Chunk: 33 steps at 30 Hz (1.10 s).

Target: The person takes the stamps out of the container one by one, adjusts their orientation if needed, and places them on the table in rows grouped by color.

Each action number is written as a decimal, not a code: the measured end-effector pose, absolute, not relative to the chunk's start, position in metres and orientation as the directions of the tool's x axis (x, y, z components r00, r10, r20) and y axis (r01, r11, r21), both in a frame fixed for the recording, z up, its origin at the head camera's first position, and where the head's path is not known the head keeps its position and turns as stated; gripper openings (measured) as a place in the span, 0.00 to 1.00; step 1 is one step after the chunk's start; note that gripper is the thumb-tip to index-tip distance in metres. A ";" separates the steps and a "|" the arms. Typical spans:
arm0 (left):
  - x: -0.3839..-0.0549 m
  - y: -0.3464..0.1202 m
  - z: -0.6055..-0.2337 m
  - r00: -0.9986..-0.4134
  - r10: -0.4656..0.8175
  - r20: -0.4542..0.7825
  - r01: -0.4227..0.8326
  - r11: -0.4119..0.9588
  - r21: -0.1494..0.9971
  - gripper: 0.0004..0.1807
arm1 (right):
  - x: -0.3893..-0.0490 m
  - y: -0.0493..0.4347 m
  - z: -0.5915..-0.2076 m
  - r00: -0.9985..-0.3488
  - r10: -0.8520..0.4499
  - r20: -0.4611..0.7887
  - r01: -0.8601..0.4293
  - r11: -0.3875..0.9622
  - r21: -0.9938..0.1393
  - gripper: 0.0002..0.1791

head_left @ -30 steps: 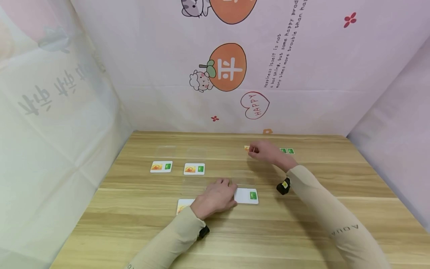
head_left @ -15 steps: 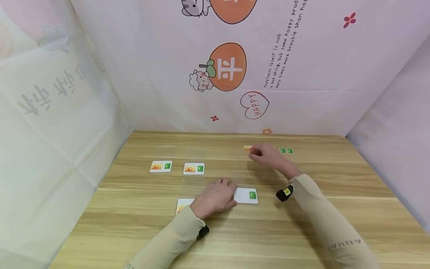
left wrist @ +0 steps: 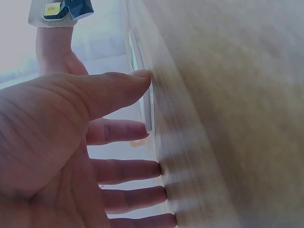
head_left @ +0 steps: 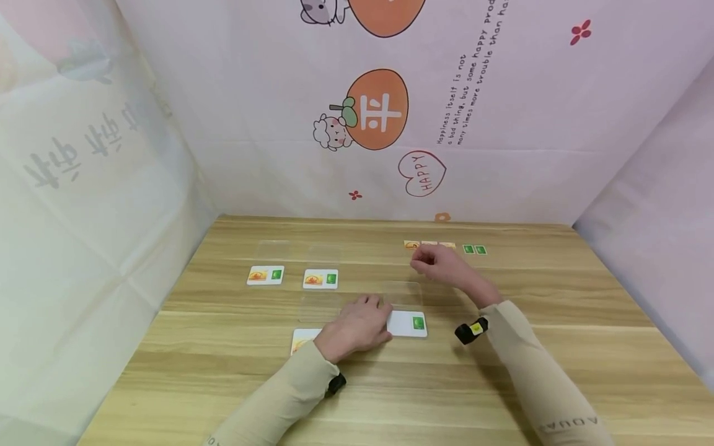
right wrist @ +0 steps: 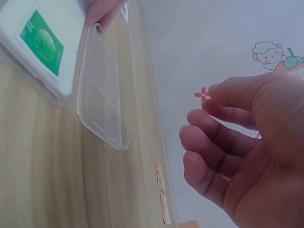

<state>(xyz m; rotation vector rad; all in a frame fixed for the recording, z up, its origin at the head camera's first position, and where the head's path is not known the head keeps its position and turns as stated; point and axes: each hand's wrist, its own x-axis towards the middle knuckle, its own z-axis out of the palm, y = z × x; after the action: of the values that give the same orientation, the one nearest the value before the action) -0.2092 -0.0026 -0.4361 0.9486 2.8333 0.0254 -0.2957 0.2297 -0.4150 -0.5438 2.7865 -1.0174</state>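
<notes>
On the wooden table my left hand (head_left: 356,324) touches the left edge of a shallow white box (head_left: 403,323) bearing a green sticker at its right. In the left wrist view, the thumb (left wrist: 135,85) and index finger meet the box's side, while the other fingers rest on the table. My right hand (head_left: 448,265) hovers near the orange stickers (head_left: 411,244), fingers curled and thumb close to the index fingertip. Nothing shows between those tips in the right wrist view. A clear lid (right wrist: 102,95) lies behind the white box.
Two white boxes (head_left: 320,279) with orange and green stickers stand at the left, faint clear lids (head_left: 273,249) behind them. Another white box (head_left: 301,339) is partly hidden by my left forearm. Two green stickers (head_left: 475,249) lie at the back right, before the cloth wall (head_left: 502,186).
My right hand has drawn slightly back toward me, and more orange stickers now show behind it. The left hand has stayed in place.
</notes>
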 end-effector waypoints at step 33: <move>-0.211 -0.004 -0.439 -0.791 0.597 -0.138 0.592 0.802 0.076 0.25 | -0.262 0.234 -0.426 -0.901 -0.435 0.012 -0.347 0.703 -0.621 0.08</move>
<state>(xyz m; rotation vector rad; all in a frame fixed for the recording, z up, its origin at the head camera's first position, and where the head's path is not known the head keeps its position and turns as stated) -0.2112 -0.0039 -0.4389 0.9407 2.8334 0.0425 -0.2621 0.2337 -0.4261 -0.6401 2.7726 -0.9687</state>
